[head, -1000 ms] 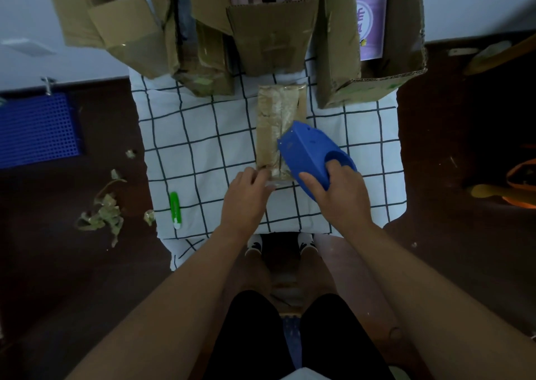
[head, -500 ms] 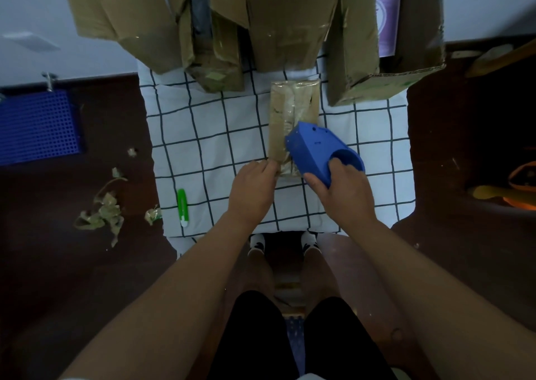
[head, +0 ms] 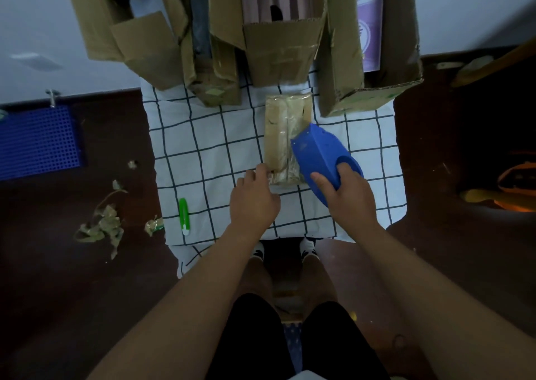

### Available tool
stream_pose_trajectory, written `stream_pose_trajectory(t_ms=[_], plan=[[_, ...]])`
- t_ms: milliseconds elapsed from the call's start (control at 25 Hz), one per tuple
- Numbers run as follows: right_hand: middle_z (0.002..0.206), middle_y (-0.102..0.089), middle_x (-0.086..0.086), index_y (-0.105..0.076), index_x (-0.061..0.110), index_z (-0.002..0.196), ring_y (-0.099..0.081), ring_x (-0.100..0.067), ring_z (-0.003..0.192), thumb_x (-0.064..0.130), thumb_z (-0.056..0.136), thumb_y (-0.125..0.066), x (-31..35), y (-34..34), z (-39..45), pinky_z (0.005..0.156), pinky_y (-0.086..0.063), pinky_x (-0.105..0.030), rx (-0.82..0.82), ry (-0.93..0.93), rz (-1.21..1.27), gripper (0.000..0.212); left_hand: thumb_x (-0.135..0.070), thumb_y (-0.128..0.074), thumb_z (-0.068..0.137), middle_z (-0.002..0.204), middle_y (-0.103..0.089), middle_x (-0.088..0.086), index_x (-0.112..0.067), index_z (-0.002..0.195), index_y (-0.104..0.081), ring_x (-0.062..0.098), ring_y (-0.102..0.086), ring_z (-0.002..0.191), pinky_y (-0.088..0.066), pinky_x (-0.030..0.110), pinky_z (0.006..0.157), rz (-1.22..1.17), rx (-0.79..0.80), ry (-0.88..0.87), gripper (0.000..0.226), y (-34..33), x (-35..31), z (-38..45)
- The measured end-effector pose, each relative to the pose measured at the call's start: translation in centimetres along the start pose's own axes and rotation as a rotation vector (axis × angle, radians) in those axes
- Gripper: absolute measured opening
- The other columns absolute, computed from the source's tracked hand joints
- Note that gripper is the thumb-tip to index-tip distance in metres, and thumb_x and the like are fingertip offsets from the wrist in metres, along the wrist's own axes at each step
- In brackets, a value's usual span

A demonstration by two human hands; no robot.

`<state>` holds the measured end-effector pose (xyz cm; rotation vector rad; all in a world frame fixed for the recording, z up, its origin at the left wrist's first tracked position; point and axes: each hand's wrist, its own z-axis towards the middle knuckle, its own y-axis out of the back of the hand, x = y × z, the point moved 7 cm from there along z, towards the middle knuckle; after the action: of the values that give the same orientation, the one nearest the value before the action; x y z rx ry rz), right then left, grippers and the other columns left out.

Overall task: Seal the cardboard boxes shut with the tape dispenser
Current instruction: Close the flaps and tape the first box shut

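Small oblong cardboard box point(head: 285, 138), glossy with wrinkled clear tape, is laid flat on the white grid-checked cloth point(head: 203, 147) at bench centre. Its near edge is touched by the curled fingers of the left hand point(head: 253, 199). Smooth rounded blue plastic tape dispenser point(head: 320, 154) is gripped by the right hand point(head: 345, 195), nose on the box's 4 o'clock side. Open corrugated boxes point(head: 282, 45) are stacked at 12 o'clock; green cutter point(head: 183, 215) at 8 o'clock.
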<state>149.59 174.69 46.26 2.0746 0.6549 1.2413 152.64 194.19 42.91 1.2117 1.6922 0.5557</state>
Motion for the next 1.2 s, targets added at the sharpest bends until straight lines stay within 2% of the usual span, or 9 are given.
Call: stream_pose_trajectory(t_ms=[160,240,320,440,520,760,960,1120,1200], plan=[[0.068,-0.047,0.005,-0.044,0.013,0.082,-0.053,-0.018,0.063,0.048,0.095,-0.058,-1.4,2.3,-1.5,0.051,-0.036,-0.029,-0.107,-0.101,0.074,0.04,-0.053,-0.061,0.082,0.138,-0.039,0.02,-0.013,0.142,-0.038,0.039,-0.04,0.121,-0.039,0.046,0.096,-0.022,-0.111,0.052,0.076,0.3,-2.8,0.2],[0.069,-0.047,0.006,-0.043,0.014,0.082,-0.054,-0.017,0.064,0.046,0.095,-0.059,-1.8,2.8,-1.9,0.051,-0.038,-0.028,-0.114,-0.107,0.074,0.038,-0.069,-0.059,0.079,0.152,-0.023,0.023,-0.014,0.152,-0.02,0.039,-0.03,0.132,-0.033,0.049,0.106,0.01,-0.084,0.079,0.099,-0.7,-4.3,1.8],[0.071,-0.05,0.002,-0.044,0.013,0.084,-0.057,-0.021,0.066,0.047,0.094,-0.059,-2.3,3.2,-1.9,0.054,-0.045,-0.033,-0.124,-0.121,0.06,0.038,-0.073,-0.059,0.076,0.157,-0.01,0.023,-0.018,0.156,-0.003,0.037,-0.022,0.137,-0.026,0.047,0.111,0.025,-0.005,0.137,0.111,-1.7,-5.1,3.5],[0.074,-0.053,-0.002,-0.045,0.013,0.085,-0.059,-0.024,0.068,0.048,0.093,-0.059,-2.5,3.7,-2.2,0.056,-0.05,-0.038,-0.153,-0.115,0.052,0.039,-0.06,-0.066,0.074,0.153,-0.014,0.022,-0.019,0.155,0.008,0.036,-0.026,0.132,-0.025,0.045,0.108,0.032,0.045,0.158,0.118,-1.5,-5.5,4.6],[0.073,-0.052,0.001,-0.045,0.013,0.084,-0.058,-0.021,0.067,0.047,0.094,-0.059,-2.4,3.8,-2.3,0.054,-0.048,-0.034,-0.138,-0.114,0.075,0.038,-0.056,-0.07,0.069,0.149,-0.018,0.02,-0.021,0.154,0.012,0.035,-0.028,0.129,-0.025,0.045,0.107,0.047,0.057,0.11,0.123,-0.2,-5.2,4.1],[0.072,-0.052,0.005,-0.048,0.014,0.084,-0.057,-0.012,0.066,0.049,0.094,-0.057,-1.7,3.2,-2.8,0.053,-0.04,-0.024,-0.061,-0.115,0.114,0.037,-0.043,-0.079,0.064,0.155,-0.015,0.008,-0.018,0.154,0.011,0.03,-0.02,0.142,-0.016,0.05,0.114,0.398,0.183,-0.236,0.129,3.0,-1.0,1.3],[0.07,-0.053,0.006,-0.052,0.012,0.086,-0.054,-0.005,0.065,0.045,0.095,-0.059,-1.5,3.2,-3.4,0.053,-0.037,-0.019,-0.018,-0.09,0.087,0.034,-0.021,-0.063,0.087,0.164,0.006,0.004,-0.014,0.154,0.014,0.033,0.006,0.15,0.002,0.054,0.119,0.727,0.271,-0.398,0.102,2.8,0.3,2.6],[0.074,-0.055,0.006,-0.055,0.012,0.09,-0.055,-0.007,0.067,0.045,0.095,-0.059,-2.0,3.0,-3.6,0.055,-0.038,-0.022,0.08,-0.099,0.088,0.033,-0.019,-0.056,0.09,0.163,0.012,0.006,-0.019,0.156,0.009,0.034,0.011,0.149,0.005,0.051,0.12,0.637,0.263,-0.332,0.092,2.6,0.2,1.8],[0.076,-0.059,0.001,-0.057,0.014,0.091,-0.059,-0.011,0.068,0.044,0.094,-0.061,-2.1,3.2,-3.7,0.057,-0.04,-0.025,0.11,-0.104,0.121,0.031,-0.018,-0.061,0.088,0.163,0.004,0.011,-0.017,0.156,-0.002,0.031,0.003,0.15,-0.003,0.048,0.121,0.314,0.203,-0.275,0.09,2.9,-1.0,0.6]])
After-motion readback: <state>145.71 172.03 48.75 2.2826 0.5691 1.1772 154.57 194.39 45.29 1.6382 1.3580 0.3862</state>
